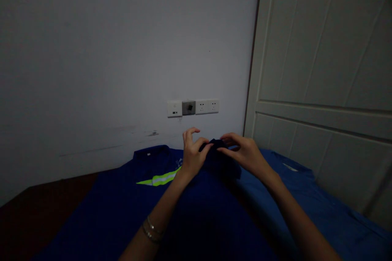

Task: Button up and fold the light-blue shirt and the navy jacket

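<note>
A dark blue garment point(211, 212) lies in front of me, its top edge bunched up. My left hand point(192, 153) and my right hand point(241, 151) meet at that raised edge, both pinching the dark cloth between fingers and thumb. A thin bracelet sits on my left wrist. To the left lies a blue work shirt point(128, 195) with a yellow-green reflective stripe point(159, 179) and a collar. A lighter blue garment point(321, 204) spreads out to the right.
A pale wall stands close behind, with a row of sockets and a switch point(192, 107). A white panelled door or wardrobe point(324, 89) fills the right side. Dark brown surface point(36, 212) shows at the lower left. The room is dim.
</note>
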A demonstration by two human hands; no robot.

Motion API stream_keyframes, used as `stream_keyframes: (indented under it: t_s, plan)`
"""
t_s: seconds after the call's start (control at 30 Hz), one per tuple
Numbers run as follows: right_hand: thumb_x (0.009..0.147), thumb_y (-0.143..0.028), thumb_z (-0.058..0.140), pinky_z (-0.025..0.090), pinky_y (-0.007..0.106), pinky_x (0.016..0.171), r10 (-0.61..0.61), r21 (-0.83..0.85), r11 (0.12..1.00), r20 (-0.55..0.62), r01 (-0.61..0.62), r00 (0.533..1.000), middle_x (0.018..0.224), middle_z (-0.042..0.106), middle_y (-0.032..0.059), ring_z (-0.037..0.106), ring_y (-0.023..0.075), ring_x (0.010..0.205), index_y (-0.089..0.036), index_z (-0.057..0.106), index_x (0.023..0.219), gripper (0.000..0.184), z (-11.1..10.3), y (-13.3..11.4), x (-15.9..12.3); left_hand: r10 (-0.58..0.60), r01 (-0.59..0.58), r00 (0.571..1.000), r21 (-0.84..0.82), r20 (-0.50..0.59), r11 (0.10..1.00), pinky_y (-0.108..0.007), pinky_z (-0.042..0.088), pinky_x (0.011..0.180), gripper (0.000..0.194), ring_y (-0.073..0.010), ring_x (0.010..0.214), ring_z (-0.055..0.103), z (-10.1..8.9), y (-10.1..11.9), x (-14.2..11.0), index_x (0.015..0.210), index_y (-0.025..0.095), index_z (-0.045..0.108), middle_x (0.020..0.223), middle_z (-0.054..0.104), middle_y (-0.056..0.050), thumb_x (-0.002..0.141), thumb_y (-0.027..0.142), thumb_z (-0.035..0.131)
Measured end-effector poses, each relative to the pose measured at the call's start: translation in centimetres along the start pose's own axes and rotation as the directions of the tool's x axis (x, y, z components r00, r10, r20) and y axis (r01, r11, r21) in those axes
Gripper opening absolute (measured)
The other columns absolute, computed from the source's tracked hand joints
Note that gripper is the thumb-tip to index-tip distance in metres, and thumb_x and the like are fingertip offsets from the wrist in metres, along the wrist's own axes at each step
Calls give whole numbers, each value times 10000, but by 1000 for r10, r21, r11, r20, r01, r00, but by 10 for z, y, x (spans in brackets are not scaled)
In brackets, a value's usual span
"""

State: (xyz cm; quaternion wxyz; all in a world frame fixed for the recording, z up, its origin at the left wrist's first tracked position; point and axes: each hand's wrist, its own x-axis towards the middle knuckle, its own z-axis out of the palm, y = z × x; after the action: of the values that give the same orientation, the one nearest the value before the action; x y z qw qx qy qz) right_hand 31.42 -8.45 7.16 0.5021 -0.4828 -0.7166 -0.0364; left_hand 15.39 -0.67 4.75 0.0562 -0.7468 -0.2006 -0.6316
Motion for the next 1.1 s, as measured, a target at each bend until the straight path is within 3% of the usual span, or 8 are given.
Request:
stream_keyframes:
  t_s: [0.07,0.13,0.27,0.73,0.9,1.03,1.1]
  plan:
    - [751,-340,618,526,277,619,-23,-27,999,5,23,1000,791,697,26,651,174,717,-212,655,890,193,-3,-1,0,16,-16,1000,13,-15,1000,-423,371,928,67,-224,1079,419,-1,0,1,727,169,617,1084,443,-76,749,228,641]
    - [792,-333,563,521,291,643,-26,-45,999,-71,22,997,815,705,37,654,180,720,-215,669,878,180,-2,-2,0,50,-49,999,27,-22,998,-434,366,931,57,-229,1090,418,-2,0,1,733,172,615,1113,453,-77,763,220,624]
    - [816,-321,524,509,284,623,16,15,1000,-197,-14,980,807,705,43,654,177,689,-214,621,1033,260,5,-2,0,128,-127,992,58,-5,990,-461,363,932,38,-247,1116,405,-5,3,1,748,187,621,1163,458,-75,777,198,598]
    - [802,-310,531,531,293,670,-18,44,999,-29,19,999,889,703,36,652,176,749,-217,665,967,232,10,-16,-3,183,-181,983,154,4,971,-467,374,913,44,-258,1092,398,-6,1,-2,783,183,622,1096,440,-95,783,193,579]
    - [783,-343,570,534,298,656,-29,38,999,-76,32,997,840,704,36,649,178,722,-227,682,887,191,12,-16,-3,204,-200,979,160,-11,967,-452,377,907,55,-250,1064,414,-5,2,-5,817,193,626,1068,452,-95,782,204,585]
    - [798,-355,552,519,277,632,-32,52,998,-102,37,994,854,679,48,626,169,748,-215,673,852,193,7,-10,0,122,-121,992,105,-2,987,-443,384,909,262,-257,1092,416,-7,-2,-2,980,199,596,1114,448,-110,739,289,649]
    - [797,-371,550,510,269,620,-15,71,997,-130,25,991,864,663,51,615,167,759,-207,664,831,203,3,-6,2,65,-66,994,15,91,998,-438,382,925,407,-256,1124,415,-8,-8,1,1089,204,556,1170,442,-120,711,297,674]
